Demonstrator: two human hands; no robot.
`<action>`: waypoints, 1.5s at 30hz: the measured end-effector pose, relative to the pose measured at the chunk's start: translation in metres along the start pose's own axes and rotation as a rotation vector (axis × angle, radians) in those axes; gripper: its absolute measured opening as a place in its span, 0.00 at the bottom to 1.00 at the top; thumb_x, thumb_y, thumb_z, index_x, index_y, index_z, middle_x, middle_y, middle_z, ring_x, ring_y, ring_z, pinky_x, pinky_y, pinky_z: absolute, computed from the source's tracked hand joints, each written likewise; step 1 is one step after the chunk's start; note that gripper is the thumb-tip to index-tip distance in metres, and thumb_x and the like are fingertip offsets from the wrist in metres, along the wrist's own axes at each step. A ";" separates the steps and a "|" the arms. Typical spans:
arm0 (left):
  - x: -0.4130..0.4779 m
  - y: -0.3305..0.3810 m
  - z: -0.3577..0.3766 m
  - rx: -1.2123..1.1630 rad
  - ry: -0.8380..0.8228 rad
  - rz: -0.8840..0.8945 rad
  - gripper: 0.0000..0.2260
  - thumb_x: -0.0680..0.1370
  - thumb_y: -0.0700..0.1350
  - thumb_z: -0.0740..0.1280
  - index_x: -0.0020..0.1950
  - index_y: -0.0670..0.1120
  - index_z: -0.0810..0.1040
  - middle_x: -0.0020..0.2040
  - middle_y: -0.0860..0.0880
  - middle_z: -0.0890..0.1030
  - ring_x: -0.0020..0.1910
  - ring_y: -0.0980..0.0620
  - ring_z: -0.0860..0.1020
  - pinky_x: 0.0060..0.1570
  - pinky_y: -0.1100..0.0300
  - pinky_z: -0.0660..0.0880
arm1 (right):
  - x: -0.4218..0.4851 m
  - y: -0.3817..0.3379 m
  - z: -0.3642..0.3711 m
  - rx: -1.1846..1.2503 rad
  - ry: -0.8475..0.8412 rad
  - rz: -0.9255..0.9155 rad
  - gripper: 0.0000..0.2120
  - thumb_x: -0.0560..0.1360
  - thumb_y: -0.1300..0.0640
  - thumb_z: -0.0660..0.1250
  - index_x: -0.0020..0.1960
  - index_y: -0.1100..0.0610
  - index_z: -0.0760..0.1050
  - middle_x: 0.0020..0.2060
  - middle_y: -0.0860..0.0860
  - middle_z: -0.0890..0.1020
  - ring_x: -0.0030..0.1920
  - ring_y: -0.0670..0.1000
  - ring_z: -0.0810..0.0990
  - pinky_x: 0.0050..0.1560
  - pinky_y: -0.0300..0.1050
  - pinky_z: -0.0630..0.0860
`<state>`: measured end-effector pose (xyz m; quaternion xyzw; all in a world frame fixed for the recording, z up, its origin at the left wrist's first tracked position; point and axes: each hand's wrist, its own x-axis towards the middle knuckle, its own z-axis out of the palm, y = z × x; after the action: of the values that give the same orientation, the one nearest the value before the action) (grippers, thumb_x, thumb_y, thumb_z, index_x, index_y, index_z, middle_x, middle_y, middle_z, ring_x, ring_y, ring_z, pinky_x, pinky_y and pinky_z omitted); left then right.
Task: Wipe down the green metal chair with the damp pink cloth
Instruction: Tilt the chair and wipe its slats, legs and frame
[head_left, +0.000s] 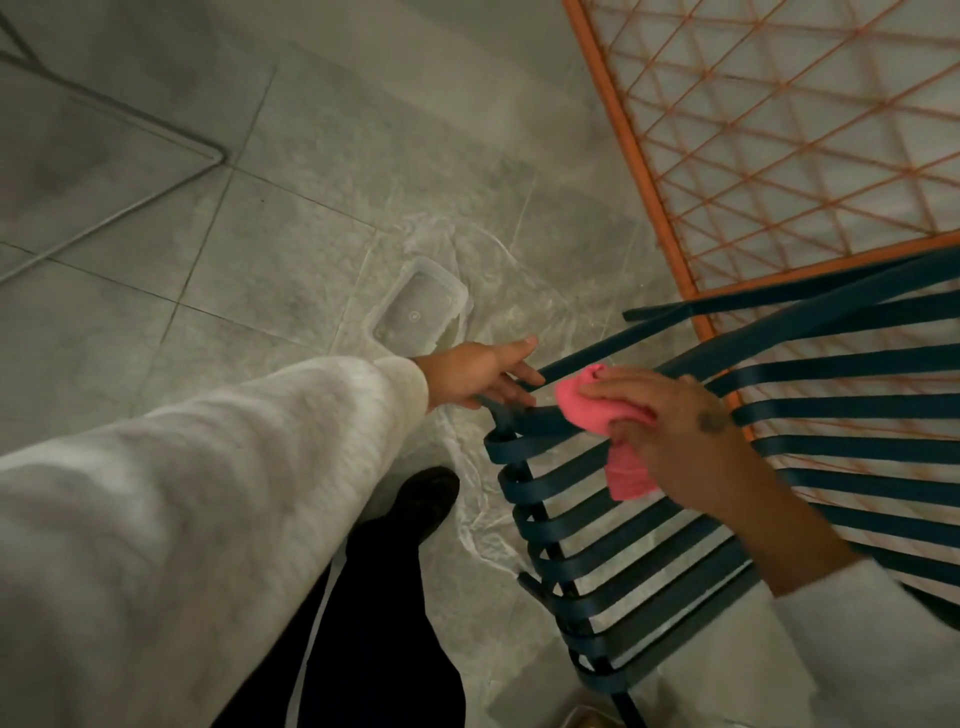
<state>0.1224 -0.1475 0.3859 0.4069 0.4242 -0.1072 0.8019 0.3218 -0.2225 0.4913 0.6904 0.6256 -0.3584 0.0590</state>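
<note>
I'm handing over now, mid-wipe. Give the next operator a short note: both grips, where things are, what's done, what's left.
Left grip: fingers laid on the chair at its top corner, steadying it.
Right grip: holds the cloth, pressing it on the upper slats beside the left grip; one end hangs down.
Clear tub: on the floor beyond the left grip.
Done: cannot tell which slats are already wiped.
Left: probably work down the remaining slats and the frame.
</note>
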 end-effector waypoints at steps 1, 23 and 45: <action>-0.001 0.001 0.001 -0.003 0.004 -0.003 0.28 0.80 0.66 0.48 0.66 0.52 0.77 0.60 0.50 0.82 0.66 0.50 0.74 0.73 0.45 0.60 | 0.004 0.004 -0.011 0.117 -0.086 0.067 0.22 0.75 0.60 0.68 0.61 0.35 0.75 0.63 0.34 0.73 0.60 0.46 0.73 0.59 0.45 0.73; 0.011 -0.094 -0.025 -0.225 0.484 -0.028 0.12 0.79 0.50 0.65 0.54 0.42 0.80 0.52 0.43 0.83 0.47 0.52 0.81 0.40 0.65 0.73 | 0.074 -0.097 0.140 -1.467 -0.596 -0.002 0.46 0.47 0.74 0.80 0.63 0.61 0.68 0.51 0.63 0.76 0.46 0.68 0.74 0.45 0.66 0.71; -0.009 -0.087 0.035 -0.168 0.362 0.342 0.06 0.77 0.45 0.68 0.50 0.52 0.84 0.46 0.53 0.86 0.48 0.55 0.83 0.55 0.53 0.78 | 0.063 -0.088 0.076 -0.783 -0.321 0.010 0.09 0.78 0.48 0.64 0.54 0.51 0.74 0.52 0.52 0.79 0.58 0.57 0.72 0.57 0.52 0.64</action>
<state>0.0922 -0.2312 0.3549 0.4172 0.4932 0.1403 0.7504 0.2077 -0.1922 0.4321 0.5545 0.6939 -0.1962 0.4153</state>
